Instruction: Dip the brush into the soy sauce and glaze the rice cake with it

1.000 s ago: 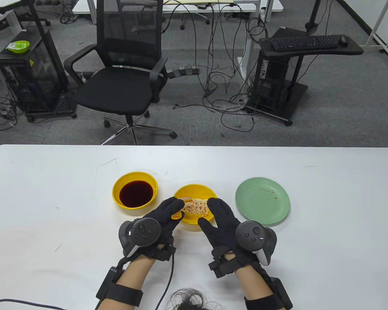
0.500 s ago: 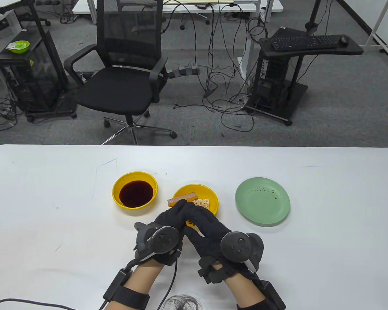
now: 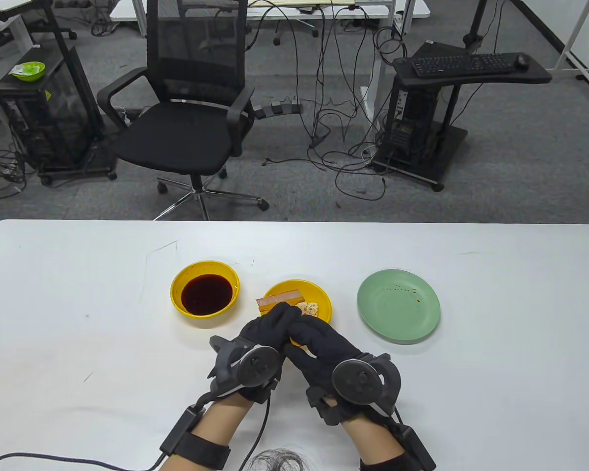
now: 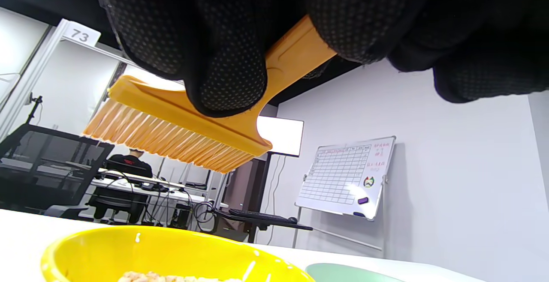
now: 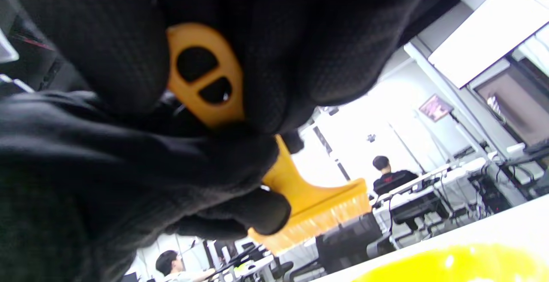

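Over the rice-cake bowl (image 3: 321,300), both hands (image 3: 294,333) pinch the brush (image 4: 180,123); soy sauce (image 3: 206,294) sits just left, nearer the left hand (image 3: 255,343).

Beside the green plate (image 3: 398,312) sit two yellow bowls: one (image 3: 204,289) holds dark brown soy sauce (image 3: 206,294), the other (image 3: 319,300) pale speckled rice cake (image 3: 308,308). The brush (image 4: 180,123) is orange, gloves black.

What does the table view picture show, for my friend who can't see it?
Two black-gloved hands, left hand and right hand, meet over a yellow bowl holding a rice cake, gripping an orange brush between them. A yellow bowl of dark soy sauce sits left; a green plate sits right.
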The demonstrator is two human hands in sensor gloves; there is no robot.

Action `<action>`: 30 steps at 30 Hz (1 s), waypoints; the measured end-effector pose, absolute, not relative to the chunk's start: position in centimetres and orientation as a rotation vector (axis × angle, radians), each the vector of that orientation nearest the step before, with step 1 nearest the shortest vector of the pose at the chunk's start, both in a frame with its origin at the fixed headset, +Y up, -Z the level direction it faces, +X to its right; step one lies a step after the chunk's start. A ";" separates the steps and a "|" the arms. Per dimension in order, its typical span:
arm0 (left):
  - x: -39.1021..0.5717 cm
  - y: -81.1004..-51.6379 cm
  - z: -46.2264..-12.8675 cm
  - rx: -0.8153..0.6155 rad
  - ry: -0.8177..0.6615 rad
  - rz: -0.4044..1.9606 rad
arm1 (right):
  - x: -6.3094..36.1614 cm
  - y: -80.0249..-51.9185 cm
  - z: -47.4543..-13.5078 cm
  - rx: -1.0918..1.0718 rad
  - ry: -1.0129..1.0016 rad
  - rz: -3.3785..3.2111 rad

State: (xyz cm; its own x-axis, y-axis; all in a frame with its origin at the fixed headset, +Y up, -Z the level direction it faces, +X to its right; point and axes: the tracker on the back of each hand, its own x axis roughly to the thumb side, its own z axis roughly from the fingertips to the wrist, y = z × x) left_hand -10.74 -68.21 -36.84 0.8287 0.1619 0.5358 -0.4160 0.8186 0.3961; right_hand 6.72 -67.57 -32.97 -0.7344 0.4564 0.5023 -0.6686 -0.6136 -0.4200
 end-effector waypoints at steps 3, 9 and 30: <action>-10.4 -68.1 -37.5 0.500 -0.519 0.367 | 7.4 -67.4 -33.1 0.419 -0.840 2.300; -13.2 -67.5 -37.5 0.494 -0.477 0.318 | 11.4 -66.8 -33.9 0.251 -0.964 2.326; -31.4 -70.9 -35.4 0.481 -0.081 0.477 | 19.6 -71.4 -36.9 -0.282 -0.809 2.697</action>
State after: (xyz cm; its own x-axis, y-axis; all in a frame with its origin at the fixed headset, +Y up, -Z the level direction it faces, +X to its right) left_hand -31.42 -70.89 -35.45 0.8875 0.4222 0.1848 -0.4595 0.7793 0.4261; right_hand 19.63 -71.41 -36.90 -0.9323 0.3483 -0.0978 -0.2369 -0.7920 -0.5628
